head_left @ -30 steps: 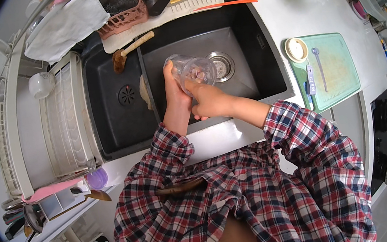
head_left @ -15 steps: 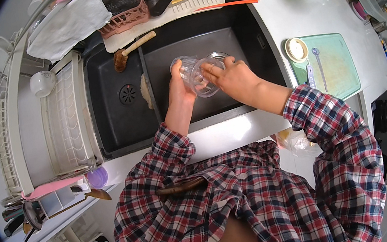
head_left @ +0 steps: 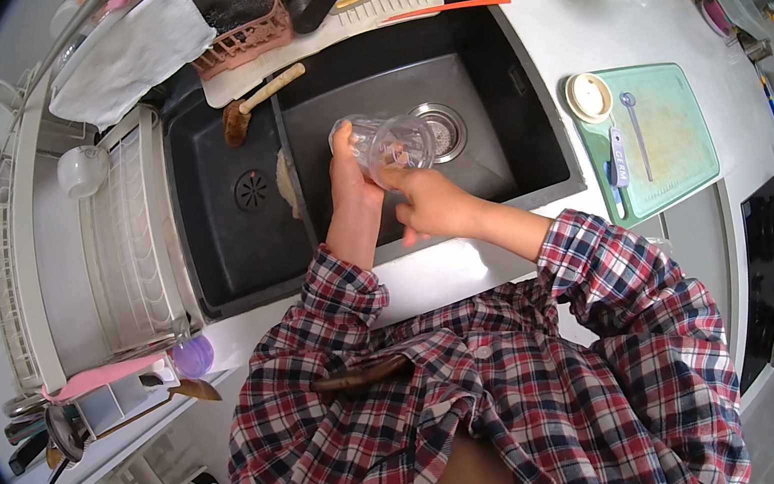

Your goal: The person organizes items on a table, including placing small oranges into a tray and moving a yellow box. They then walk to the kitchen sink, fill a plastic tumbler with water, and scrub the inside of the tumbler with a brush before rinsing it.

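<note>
Over the large sink basin (head_left: 363, 91), my left hand (head_left: 350, 182) is wrapped round a clear see-through jar (head_left: 421, 135), which lies tilted with its wide mouth toward the right. My right hand (head_left: 431, 202) is at the near side of that mouth, its fingers at the rim and partly hidden by it. Skin shows through the clear wall; I cannot tell which fingers reach inside. Right of the jar, the metal drain strainer (head_left: 447, 131) is in plain sight.
In the smaller left basin lies a wooden-handled brush (head_left: 277, 87). A white dish rack (head_left: 132, 242) stands left. On the right counter, a green cutting board (head_left: 675, 141) bears a cream round lid (head_left: 589, 96) and a purple-handled tool (head_left: 619, 160). Red chopsticks (head_left: 461, 5) lie behind the sink.
My right hand has moved left and nearer to me, from across the jar's mouth to its near rim. The jar has shifted slightly, and the drain has come into view.
</note>
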Demonstrator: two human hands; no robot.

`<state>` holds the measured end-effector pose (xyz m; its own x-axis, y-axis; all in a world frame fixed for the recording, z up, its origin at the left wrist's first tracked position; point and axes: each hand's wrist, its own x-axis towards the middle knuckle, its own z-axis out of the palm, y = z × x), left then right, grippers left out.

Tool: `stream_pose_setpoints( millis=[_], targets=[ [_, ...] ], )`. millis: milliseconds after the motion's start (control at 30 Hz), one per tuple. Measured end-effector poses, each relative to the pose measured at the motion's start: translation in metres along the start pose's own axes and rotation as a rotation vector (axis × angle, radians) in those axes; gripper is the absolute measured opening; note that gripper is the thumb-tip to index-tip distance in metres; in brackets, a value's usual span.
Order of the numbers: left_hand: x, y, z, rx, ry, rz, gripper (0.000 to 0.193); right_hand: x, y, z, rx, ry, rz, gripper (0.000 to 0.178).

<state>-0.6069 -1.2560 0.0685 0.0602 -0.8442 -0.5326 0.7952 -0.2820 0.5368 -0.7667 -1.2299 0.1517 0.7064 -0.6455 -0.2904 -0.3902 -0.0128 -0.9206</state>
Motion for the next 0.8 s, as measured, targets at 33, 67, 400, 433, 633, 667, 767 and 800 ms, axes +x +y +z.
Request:
stream_pose_setpoints(
  millis=[33, 67, 400, 433, 633, 667, 767, 800],
  targets=[
    [0.002, 0.003, -0.001, -0.001, -0.031, 0.014, 0.036, -0.001, 0.002, -0.001, -0.063, 0.008, -0.046, 0.058],
    [0.003, 0.003, -0.002, -0.032, 0.012, -0.031, 0.036, -0.002, 0.007, -0.004, -0.403, 0.047, -0.106, 0.056],
    [-0.003, 0.02, 0.011, 0.041, -0.028, -0.008, 0.043, 0.001, 0.04, -0.023, -1.156, 0.352, -0.583, 0.042],
    [-0.008, 0.02, 0.015, 0.037, -0.033, -0.003, 0.047, 0.002, 0.04, -0.021, -1.136, 0.382, -0.614, 0.041],
    [-0.034, -0.001, 0.035, -0.191, -0.008, 0.054, 0.067, 0.016, 0.026, 0.002, -0.784, 0.615, -0.554, 0.033],
    [-0.036, -0.007, 0.039, -0.252, -0.05, 0.085, 0.069, 0.019, 0.024, 0.006, -0.709, 0.661, -0.553, 0.031],
    [-0.032, -0.009, 0.039, -0.355, -0.081, 0.075, 0.073, 0.015, 0.013, 0.019, -0.591, 0.652, -0.425, 0.028],
    [-0.03, -0.011, 0.038, -0.36, 0.006, 0.064, 0.073, 0.016, 0.013, 0.022, -0.543, 0.572, -0.288, 0.028]
  ],
)
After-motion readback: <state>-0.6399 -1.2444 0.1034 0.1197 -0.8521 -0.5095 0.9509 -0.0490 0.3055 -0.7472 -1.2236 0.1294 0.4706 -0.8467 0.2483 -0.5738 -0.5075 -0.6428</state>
